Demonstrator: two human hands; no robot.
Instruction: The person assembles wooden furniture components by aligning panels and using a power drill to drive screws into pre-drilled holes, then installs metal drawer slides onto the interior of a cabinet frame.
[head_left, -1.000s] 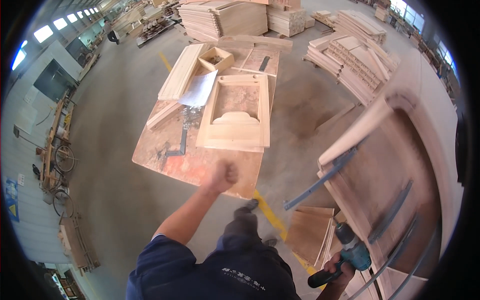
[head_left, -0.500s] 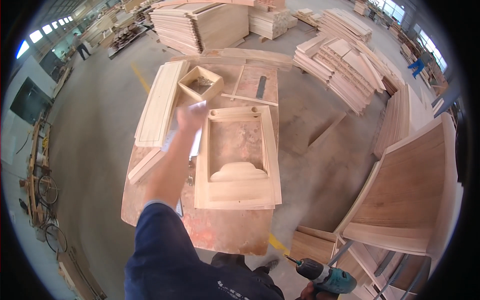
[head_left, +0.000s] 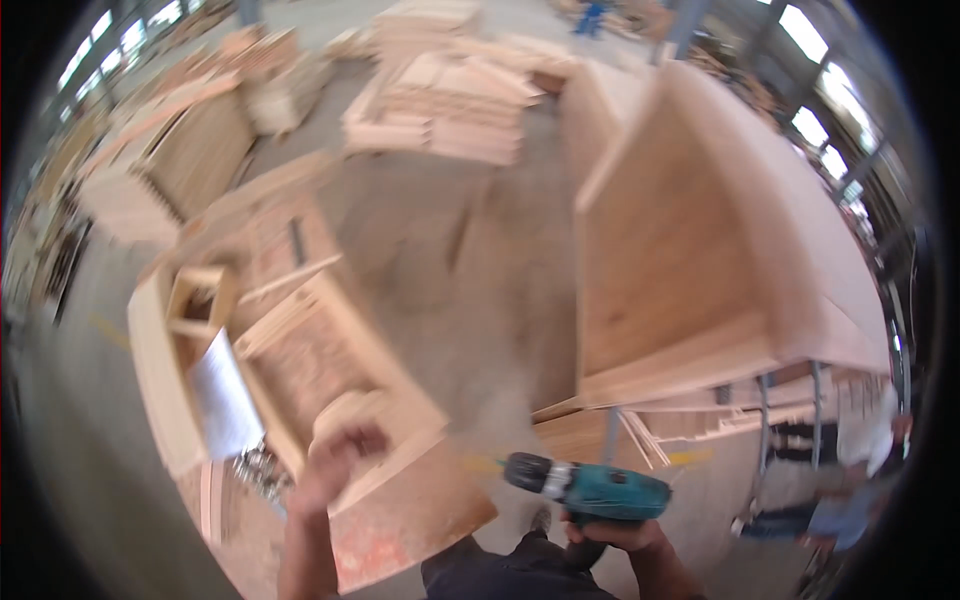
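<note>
My right hand point(head_left: 624, 535) is wrapped around the grip of a teal and black cordless drill point(head_left: 600, 490), its tip turned to the left. My left hand point(head_left: 335, 465), blurred by motion, hovers over the near end of a pale wooden frame point(head_left: 405, 385), its fingers loosely apart with nothing visible in them. The frame lies on a worn workbench point(head_left: 400, 530), and a curved wooden piece point(head_left: 350, 405) shows inside it. Beside its left edge are a white sheet point(head_left: 225, 400) and a heap of small shiny metal parts point(head_left: 262, 470).
An open-topped wooden box point(head_left: 200, 300) and a long panel point(head_left: 158, 370) lie on the bench's left side. A large wooden cabinet piece point(head_left: 680, 240) stands on metal supports at right. Stacked boards point(head_left: 450, 110) sit farther back. Other people point(head_left: 830, 510) are at the right edge.
My view has swung to the right, so the bench now sits at left. My left hand has drawn back from the white sheet toward the frame's near end. The drill stays in my right hand.
</note>
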